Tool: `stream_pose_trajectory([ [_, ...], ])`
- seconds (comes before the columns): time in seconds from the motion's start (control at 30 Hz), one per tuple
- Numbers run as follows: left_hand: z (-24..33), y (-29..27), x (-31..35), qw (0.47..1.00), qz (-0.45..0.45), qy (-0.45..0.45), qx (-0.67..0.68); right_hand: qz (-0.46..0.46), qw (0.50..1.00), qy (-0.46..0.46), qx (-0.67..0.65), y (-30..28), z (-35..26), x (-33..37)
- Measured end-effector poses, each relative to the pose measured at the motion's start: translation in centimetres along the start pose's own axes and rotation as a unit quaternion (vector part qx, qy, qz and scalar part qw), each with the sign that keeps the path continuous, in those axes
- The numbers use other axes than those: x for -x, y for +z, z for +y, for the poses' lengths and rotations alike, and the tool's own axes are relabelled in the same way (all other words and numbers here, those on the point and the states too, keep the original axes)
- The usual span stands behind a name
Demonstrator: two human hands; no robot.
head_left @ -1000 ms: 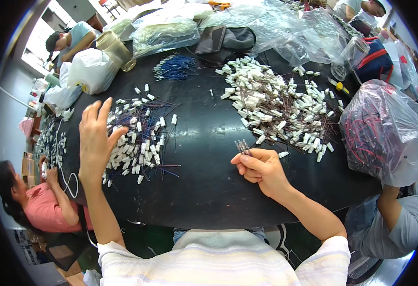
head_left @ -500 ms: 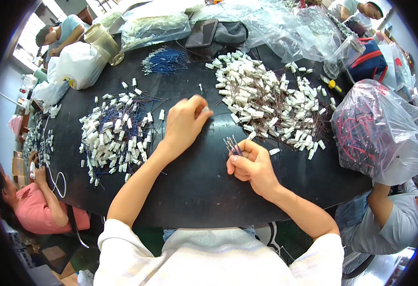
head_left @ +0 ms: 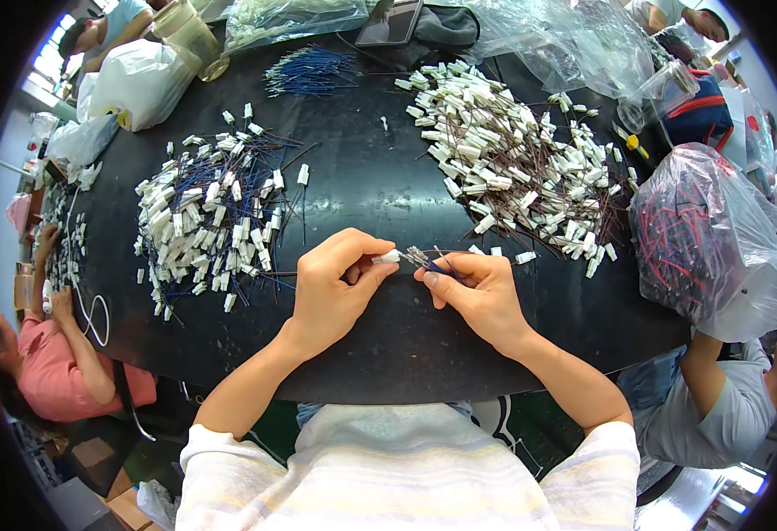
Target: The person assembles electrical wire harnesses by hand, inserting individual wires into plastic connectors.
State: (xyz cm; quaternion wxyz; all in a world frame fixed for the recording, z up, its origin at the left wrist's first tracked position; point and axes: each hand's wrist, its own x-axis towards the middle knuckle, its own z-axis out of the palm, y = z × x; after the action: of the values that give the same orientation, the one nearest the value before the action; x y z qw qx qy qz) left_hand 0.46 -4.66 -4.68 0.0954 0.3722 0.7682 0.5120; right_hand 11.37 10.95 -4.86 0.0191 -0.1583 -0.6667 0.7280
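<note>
My left hand pinches a small white plastic connector between thumb and fingertips. In my right hand is a small bunch of dark blue wires, their metal terminal ends pointing left. Connector and terminals are almost tip to tip; whether they touch I cannot tell. Beyond my left forearm lies a pile of white connectors with blue and brown wires. A larger pile of white connectors with brown wires spreads beyond my right hand. Farther back sits a heap of loose blue wires.
A clear bag of red and dark wires stands at the right, near a yellow-handled tool. White plastic bags, a clear jar, a phone and clear plastic sheeting line the back. People work on both sides.
My left hand has come nearer and slightly right, bringing the white connector to the wire ends. My right hand has turned the bunch to point left. The view has shifted a little.
</note>
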Motion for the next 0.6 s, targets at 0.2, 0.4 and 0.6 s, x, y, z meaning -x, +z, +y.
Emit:
stream_pose_trajectory([
  [0.2,0.11,0.09,-0.1,0.997,0.028,0.07,-0.02,0.001,0.999,-0.008,0.036,0.11,0.1,0.04],
  [0.4,-0.71,0.34,-0.09,0.986,0.028,0.152,-0.069,0.004,1.0,0.005,-0.026,-0.24,0.11,-0.16],
  [0.6,0.08,0.44,0.32,0.996,-0.021,0.087,-0.024,0.018,0.999,0.013,-0.031,-0.3,-0.15,-0.21],
])
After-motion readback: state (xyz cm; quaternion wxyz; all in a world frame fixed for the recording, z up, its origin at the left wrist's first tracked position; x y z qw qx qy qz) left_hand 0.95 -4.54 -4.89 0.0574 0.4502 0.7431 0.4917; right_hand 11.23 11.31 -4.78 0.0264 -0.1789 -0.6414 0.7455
